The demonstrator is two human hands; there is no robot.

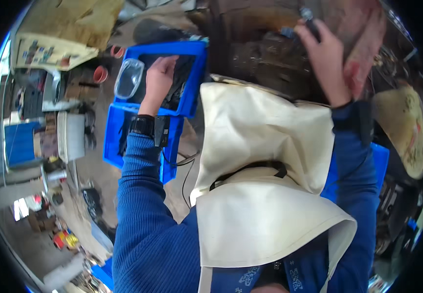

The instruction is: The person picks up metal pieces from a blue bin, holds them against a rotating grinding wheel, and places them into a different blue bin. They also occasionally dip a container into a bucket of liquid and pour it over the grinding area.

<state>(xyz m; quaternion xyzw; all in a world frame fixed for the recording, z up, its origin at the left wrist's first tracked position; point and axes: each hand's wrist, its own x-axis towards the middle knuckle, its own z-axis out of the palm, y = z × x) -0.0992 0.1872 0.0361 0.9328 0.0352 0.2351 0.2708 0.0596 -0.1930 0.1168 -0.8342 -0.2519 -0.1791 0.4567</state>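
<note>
My left hand point(160, 80) hangs over a blue plastic bin point(199, 73) that holds dark pieces. Its fingers are bent together, and what they may pinch is too small to make out. Beside that hand, a clear plastic tub point(129, 79) rests at the bin's left side. At the upper right, my right hand point(322, 54) is closed around a short dark tool point(311, 25) with a metallic end; its exact kind is unclear. Below that hand lies a dark, grimy work surface point(270, 58) with what look like small metal parts on it.
Nearer me stands a second blue bin point(111, 139). A cream apron point(265, 132) covers my lap. Orange-red cups point(100, 74) and a white container point(72, 136) are at the left. A stained, pale padded piece point(402, 129) sits at the right. A cable point(187, 178) hangs near my left arm.
</note>
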